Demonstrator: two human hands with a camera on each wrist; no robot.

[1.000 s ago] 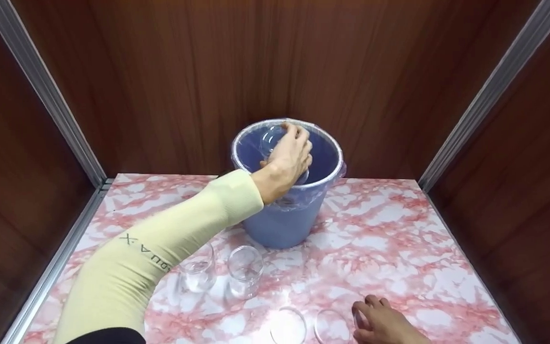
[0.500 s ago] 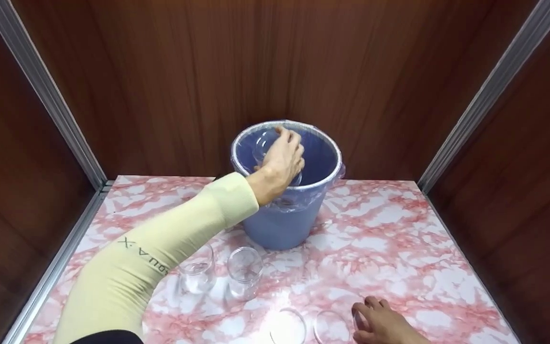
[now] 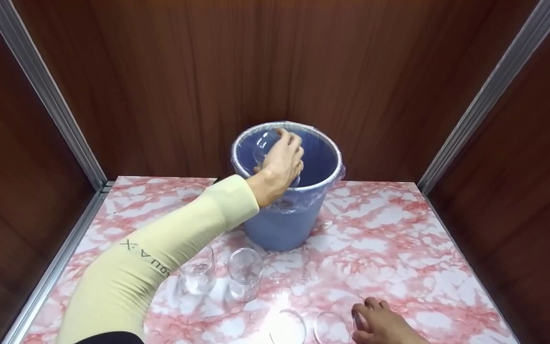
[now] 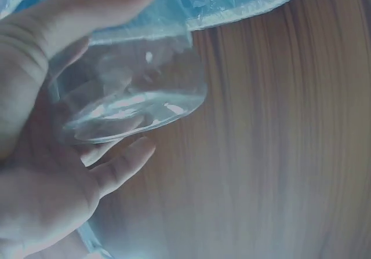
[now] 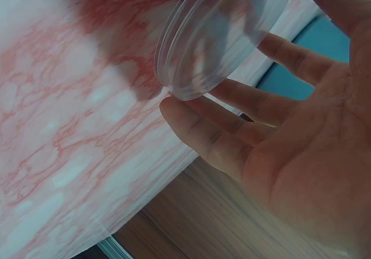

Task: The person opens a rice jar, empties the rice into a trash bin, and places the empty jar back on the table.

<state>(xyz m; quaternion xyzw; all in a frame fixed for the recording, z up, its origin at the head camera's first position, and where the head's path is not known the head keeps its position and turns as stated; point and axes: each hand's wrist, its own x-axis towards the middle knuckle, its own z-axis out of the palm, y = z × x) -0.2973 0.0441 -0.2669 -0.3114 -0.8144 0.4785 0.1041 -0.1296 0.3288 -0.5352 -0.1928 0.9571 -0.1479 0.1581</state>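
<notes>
Over the mouth of a blue bin [image 3: 282,229], my left hand [image 3: 280,165] grips a clear plastic cup [image 4: 139,91]. The cup is tilted, with its base toward the lower part of the left wrist view; its far end lies against the bin's lined opening. Near the table's front, my right hand [image 3: 385,324] holds a clear round lid [image 5: 220,44] on edge between thumb and fingers. Two more round clear lids [image 3: 288,327] lie beside that hand. Two clear cups [image 3: 245,272] stand left of them, one partly behind my left sleeve.
A clear plastic liner [image 3: 299,205] folds over the bin's rim. The pink-and-white marbled table [image 3: 375,243] is enclosed by brown wood-grain panels [image 3: 265,62] with metal corner strips [image 3: 485,91]. A bright glare lies on the table near the front.
My left hand has shifted slightly left and down with the cup, then stayed about there. My right hand and the things on the table have not visibly moved.
</notes>
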